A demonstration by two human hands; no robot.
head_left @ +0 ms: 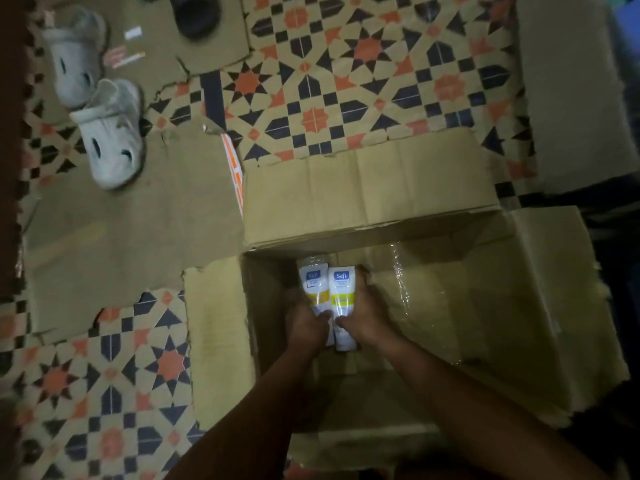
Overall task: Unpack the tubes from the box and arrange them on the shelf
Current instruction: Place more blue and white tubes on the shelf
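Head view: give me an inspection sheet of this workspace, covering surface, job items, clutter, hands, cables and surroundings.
Surface: patterned tiled floor, partly covered by flattened cardboard.
Job's things: open box on the floor; left tube and right tube side by side inside it; shelf not in view.
Clutter: clear plastic film in the box; near grey shoe, far grey shoe and dark shoe on the cardboard.
Hands: left hand grips the left tube; right hand grips the right tube.
Cables: nothing seen.
Surroundings: dim light; pale block at the right edge, too unclear to identify.
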